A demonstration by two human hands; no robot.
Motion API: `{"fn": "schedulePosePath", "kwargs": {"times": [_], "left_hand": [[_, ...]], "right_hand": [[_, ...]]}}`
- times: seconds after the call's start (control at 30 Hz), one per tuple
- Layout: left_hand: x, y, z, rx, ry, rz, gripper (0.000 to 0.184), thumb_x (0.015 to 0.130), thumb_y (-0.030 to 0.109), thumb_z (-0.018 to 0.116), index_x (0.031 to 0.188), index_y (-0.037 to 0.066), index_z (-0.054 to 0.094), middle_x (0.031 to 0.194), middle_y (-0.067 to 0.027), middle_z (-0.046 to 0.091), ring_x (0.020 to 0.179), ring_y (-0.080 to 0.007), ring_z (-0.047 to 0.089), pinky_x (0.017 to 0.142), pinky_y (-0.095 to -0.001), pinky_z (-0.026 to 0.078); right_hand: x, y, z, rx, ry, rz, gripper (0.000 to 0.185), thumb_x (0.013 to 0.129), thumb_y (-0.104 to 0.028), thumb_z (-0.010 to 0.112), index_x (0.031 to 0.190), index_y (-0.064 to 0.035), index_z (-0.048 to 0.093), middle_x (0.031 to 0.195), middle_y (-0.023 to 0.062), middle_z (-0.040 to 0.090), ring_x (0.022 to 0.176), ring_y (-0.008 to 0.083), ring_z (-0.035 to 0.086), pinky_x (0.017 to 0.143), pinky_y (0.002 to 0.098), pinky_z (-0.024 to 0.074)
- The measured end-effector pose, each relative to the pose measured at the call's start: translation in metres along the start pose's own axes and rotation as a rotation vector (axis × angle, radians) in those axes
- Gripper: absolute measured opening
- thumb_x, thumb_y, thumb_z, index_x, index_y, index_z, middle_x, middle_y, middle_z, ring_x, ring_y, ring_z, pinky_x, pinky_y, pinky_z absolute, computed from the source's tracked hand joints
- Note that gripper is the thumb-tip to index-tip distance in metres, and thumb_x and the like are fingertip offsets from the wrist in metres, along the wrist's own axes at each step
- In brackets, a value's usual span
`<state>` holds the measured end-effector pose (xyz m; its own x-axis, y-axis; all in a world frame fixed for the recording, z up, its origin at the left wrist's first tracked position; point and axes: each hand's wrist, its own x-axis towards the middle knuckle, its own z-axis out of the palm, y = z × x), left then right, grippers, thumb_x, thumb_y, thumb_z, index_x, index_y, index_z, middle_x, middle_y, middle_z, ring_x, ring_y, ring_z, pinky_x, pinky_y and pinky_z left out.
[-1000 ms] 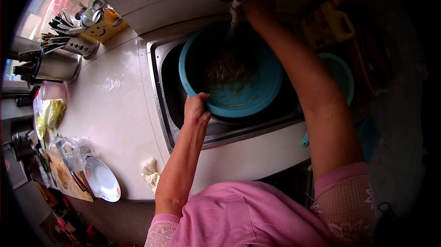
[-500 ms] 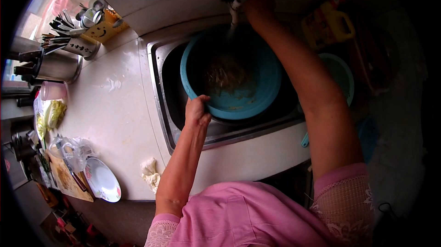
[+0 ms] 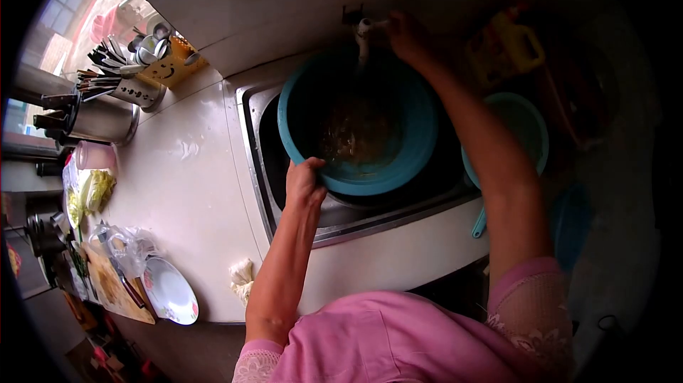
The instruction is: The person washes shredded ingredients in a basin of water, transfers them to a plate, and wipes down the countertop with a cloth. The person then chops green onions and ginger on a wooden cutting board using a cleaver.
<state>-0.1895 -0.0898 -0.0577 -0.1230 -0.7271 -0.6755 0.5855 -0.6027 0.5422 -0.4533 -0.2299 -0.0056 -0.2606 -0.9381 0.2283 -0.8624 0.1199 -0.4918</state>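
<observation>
A large blue basin [image 3: 416, 148] rests in the metal sink [image 3: 334, 237] with rippling water in its bottom; what lies in the water is too dim to make out. My left hand [image 3: 306, 182] grips the basin's near-left rim, thumb over the edge. Above the basin's far side, a whitish tap [image 3: 363, 45] comes out of the wall and points down into it. My right hand [image 3: 409, 40] reaches across to the tap's side, its fingers closed at the small lever [image 3: 380, 24], though shadow blurs the detail.
Right of the sink are a green-blue strainer [image 3: 542, 134] with a handle and a yellow jug [image 3: 516, 45]. Leftward on the counter are a plate [image 3: 171, 290], a cutting board [image 3: 114, 280] with a knife, plastic bag, cabbage [image 3: 96, 191] and utensil holders [image 3: 139, 91]. A cloth-like bundle [image 3: 242, 276] lies near the front edge.
My right hand has shifted slightly and its fingers now show at the tap lever. The view has tilted a little, and the left hand keeps its hold on the basin's rim.
</observation>
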Motion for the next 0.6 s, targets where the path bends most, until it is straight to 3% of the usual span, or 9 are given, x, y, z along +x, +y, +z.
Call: {"fn": "schedulePosePath", "kwargs": {"times": [0.07, 0.23, 0.47, 0.53, 0.6], "left_hand": [[0.0087, -0.0037, -0.0092, -0.005, -0.007, -0.012, 0.025, 0.069, -0.01, 0.047, 0.091, 0.001, 0.045, 0.093, -0.0138, 0.048, 0.087, -0.0278, 0.05, 0.086, -0.0431, 0.043], [0.0081, -0.0041, -0.0106, -0.034, 0.0, -0.04, 0.028, 0.068, -0.01, 0.047, 0.094, 0.0, 0.044, 0.094, -0.0148, 0.048, 0.089, -0.0294, 0.05, 0.088, -0.0465, 0.042], [0.0027, -0.0035, -0.008, -0.047, 0.033, -0.037, 0.029, 0.069, -0.01, 0.047, 0.095, 0.0, 0.043, 0.098, -0.0164, 0.046, 0.091, -0.0293, 0.049, 0.088, -0.0477, 0.041], [0.0036, -0.0043, -0.0102, -0.051, 0.028, -0.044, 0.029, 0.069, -0.01, 0.047, 0.095, 0.001, 0.042, 0.098, -0.0149, 0.046, 0.091, -0.0291, 0.048, 0.087, -0.046, 0.042], [0.0051, -0.0068, -0.012, -0.047, 0.015, -0.035, 0.028, 0.069, -0.01, 0.047, 0.093, 0.002, 0.043, 0.096, -0.0136, 0.046, 0.089, -0.0284, 0.048, 0.086, -0.045, 0.042]], "right_hand": [[-0.001, 0.0024, 0.0058, 0.053, 0.089, -0.077, 0.031, 0.089, -0.023, 0.045, 0.112, -0.0049, 0.053, 0.113, 0.0172, 0.053, 0.101, 0.0323, 0.052, 0.085, 0.0387, 0.0438], [0.0019, 0.0024, 0.0038, 0.287, -0.036, 0.03, 0.031, 0.088, -0.023, 0.046, 0.113, -0.0064, 0.054, 0.114, 0.0152, 0.054, 0.102, 0.0307, 0.053, 0.086, 0.0379, 0.0434], [0.0018, 0.005, 0.0034, 0.245, 0.039, -0.043, 0.03, 0.088, -0.022, 0.047, 0.112, -0.0065, 0.055, 0.111, 0.0146, 0.056, 0.101, 0.0297, 0.054, 0.085, 0.0378, 0.044], [0.0013, 0.0033, 0.0001, 0.237, 0.005, -0.02, 0.029, 0.089, -0.023, 0.047, 0.11, -0.0049, 0.056, 0.111, 0.0126, 0.057, 0.101, 0.0249, 0.054, 0.086, 0.0331, 0.0423], [-0.0032, -0.0012, 0.0002, 0.217, 0.016, -0.012, 0.027, 0.088, -0.021, 0.047, 0.107, -0.0046, 0.057, 0.108, 0.0139, 0.058, 0.098, 0.028, 0.055, 0.084, 0.0364, 0.0435]]}}
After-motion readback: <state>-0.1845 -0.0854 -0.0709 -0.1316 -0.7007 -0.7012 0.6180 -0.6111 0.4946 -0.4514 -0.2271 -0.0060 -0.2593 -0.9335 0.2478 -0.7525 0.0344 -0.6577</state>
